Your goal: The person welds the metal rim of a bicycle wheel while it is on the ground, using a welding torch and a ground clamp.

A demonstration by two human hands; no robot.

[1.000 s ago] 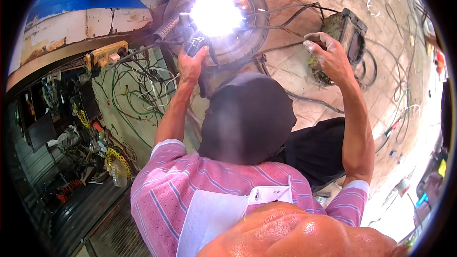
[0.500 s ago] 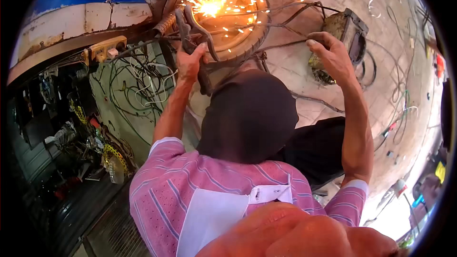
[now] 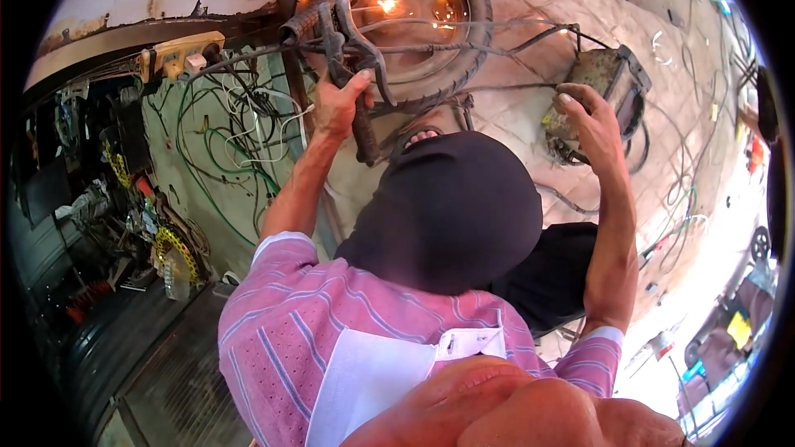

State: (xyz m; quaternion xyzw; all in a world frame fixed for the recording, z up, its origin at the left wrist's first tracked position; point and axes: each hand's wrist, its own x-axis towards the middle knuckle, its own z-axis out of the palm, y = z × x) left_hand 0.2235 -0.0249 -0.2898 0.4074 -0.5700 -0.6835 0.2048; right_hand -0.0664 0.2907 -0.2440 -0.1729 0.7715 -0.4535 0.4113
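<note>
My left hand (image 3: pixel 341 106) is wrapped round a dark metal tool (image 3: pixel 358 58) with a straight handle and a curved lever, which looks like a welding electrode holder. Beyond it, a small bright glow (image 3: pixel 387 6) with a few sparks burns over a wheel with a black tyre (image 3: pixel 474 41), near a thin rod's tip. A ribbed dark cylinder (image 3: pixel 319 12) lies beside the tool's upper end. My right hand (image 3: pixel 595 120) is held at the right, fingers curled and thumb near them. A thin dark rod or cable (image 3: pixel 513 88) runs up to these fingers; whether they grip it is hidden.
A dirty metal box (image 3: pixel 600 74) stands beyond my right hand, with cables round it. At the left are a yellowish power strip (image 3: pixel 180 56), tangled green and white wires (image 3: pixel 248 120) and a yellow chain (image 3: pixel 174 244). My dark-clad knee (image 3: pixel 455 207) fills the middle.
The large burst of sparks has shrunk to a small glow with a few scattered sparks. The view has shifted slightly. My left hand keeps its hold on the tool; my right hand stays curled.
</note>
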